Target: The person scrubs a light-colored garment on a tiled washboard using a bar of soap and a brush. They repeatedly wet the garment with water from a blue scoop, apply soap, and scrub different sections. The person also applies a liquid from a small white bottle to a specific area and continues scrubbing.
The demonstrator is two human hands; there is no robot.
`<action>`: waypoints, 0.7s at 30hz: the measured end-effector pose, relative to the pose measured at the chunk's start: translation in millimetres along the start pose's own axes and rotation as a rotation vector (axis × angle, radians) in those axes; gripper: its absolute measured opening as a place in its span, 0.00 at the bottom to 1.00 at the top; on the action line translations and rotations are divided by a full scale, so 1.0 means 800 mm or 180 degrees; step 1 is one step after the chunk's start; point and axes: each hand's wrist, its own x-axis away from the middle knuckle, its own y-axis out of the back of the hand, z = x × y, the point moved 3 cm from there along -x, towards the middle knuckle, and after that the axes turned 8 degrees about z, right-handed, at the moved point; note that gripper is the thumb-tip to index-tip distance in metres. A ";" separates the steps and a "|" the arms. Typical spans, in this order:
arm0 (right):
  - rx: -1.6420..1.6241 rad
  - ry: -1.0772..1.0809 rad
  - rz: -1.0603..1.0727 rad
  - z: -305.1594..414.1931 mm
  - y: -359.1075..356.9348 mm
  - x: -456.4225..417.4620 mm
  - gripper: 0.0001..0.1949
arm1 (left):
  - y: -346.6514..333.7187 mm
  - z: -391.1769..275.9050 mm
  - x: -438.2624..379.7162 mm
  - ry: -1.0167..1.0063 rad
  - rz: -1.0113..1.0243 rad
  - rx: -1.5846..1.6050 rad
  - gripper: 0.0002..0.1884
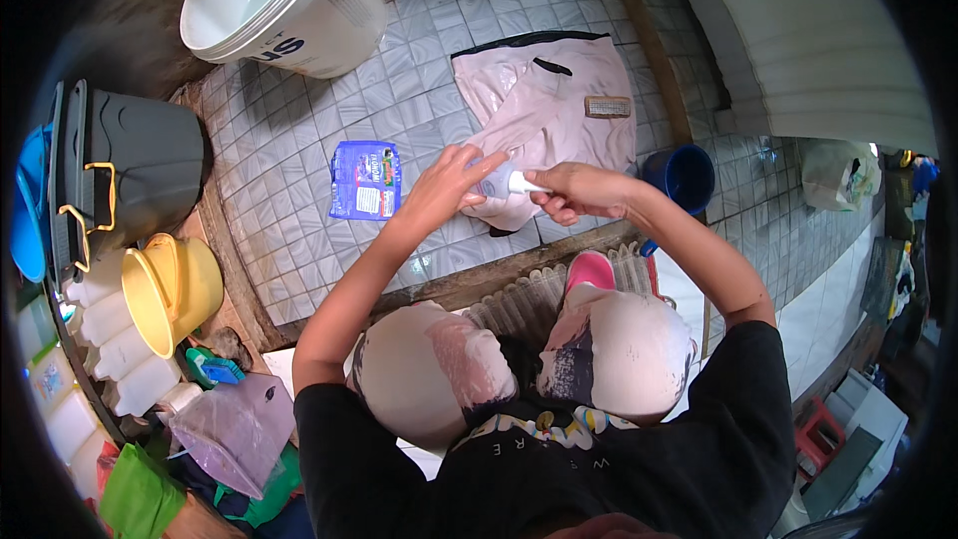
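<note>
My left hand [453, 183] is closed around a translucent plastic bottle [494, 181] with a white cap. The fingers of my right hand [572, 191] grip that white cap [518, 183] at the bottle's right end. Beneath and beyond both hands, a wet pale pink garment [516, 108] with black trim lies spread on the tiles. On its right part rests a small scrubbing brush [607, 106], bristles up. A blue detergent packet [366, 180] lies flat left of my left hand.
A large white bucket [359, 22] holding water stands at the upper left. Further left are a dark grey tub [150, 157] and a yellow bucket [198, 284]. A dark blue dipper [678, 178] sits right of the garment. A raised ledge [449, 281] runs before my knees.
</note>
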 end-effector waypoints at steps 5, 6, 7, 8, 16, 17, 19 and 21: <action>0.0759 0.0164 -0.0301 -0.053 -0.007 -0.014 0.20 | -0.045 0.002 0.018 -0.0126 0.0399 0.0355 0.35; 0.2162 0.0445 -0.0667 -0.061 -0.005 -0.017 0.19 | -0.054 0.004 0.021 -0.0166 0.0495 0.0482 0.35; 0.2506 0.0564 -0.0865 -0.076 -0.009 -0.020 0.17 | -0.067 0.008 0.024 -0.0182 0.0698 0.0711 0.35; 0.2851 0.0682 -0.1063 -0.090 -0.014 -0.022 0.16 | -0.082 0.013 0.027 -0.0200 0.0900 0.0941 0.34; 0.3172 0.1562 -0.1851 -0.120 -0.020 -0.029 0.16 | -0.139 0.036 0.049 -0.0304 0.0958 0.1893 0.32; 0.2500 0.0924 -0.1656 -0.124 -0.012 -0.034 0.16 | -0.143 0.037 0.049 -0.0218 0.0988 0.1851 0.33; 0.1162 -0.0318 -0.1219 -0.108 -0.010 -0.034 0.17 | -0.148 0.041 0.047 -0.0050 0.1035 0.1758 0.33; 0.1613 0.0371 -0.1406 -0.126 0.004 -0.046 0.20 | -0.148 0.039 0.041 -0.0057 0.1008 0.1717 0.32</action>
